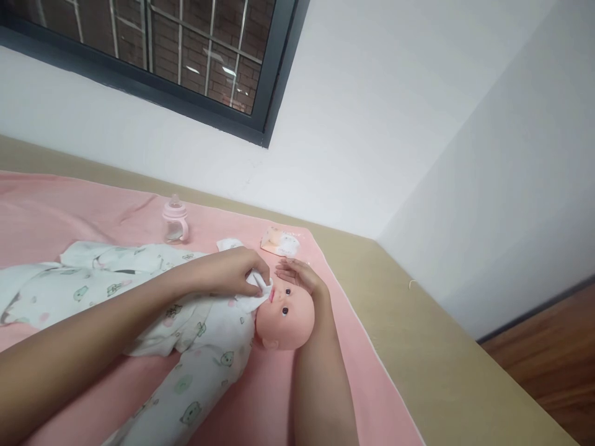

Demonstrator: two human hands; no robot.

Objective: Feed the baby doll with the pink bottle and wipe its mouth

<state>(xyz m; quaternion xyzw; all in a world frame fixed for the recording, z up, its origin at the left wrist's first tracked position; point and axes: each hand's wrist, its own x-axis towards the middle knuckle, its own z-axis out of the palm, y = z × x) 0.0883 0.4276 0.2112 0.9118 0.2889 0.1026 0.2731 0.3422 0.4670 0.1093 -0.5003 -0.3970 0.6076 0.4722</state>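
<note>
A bald baby doll [290, 319] lies on its back in a white outfit [204, 331] printed with green and pink figures, its head to the right. My left hand [244, 271] reaches across the doll's chest and pinches a white cloth [255, 296] against its chin, just by the mouth. Whether this cloth is separate from the outfit's collar, I cannot tell. My right arm curves round the crown of the doll's head. Beyond the head, my right hand [300, 274] is open, fingers stretched out along its far side with nothing held in them.
A pink baby bottle [175, 220] with a handle stands on the pink blanket [116, 204] behind the doll. Near the blanket's far corner lies a small white and orange packet [280, 241]. The wooden surface [400, 334] meets white walls below a dark-framed window [267, 87].
</note>
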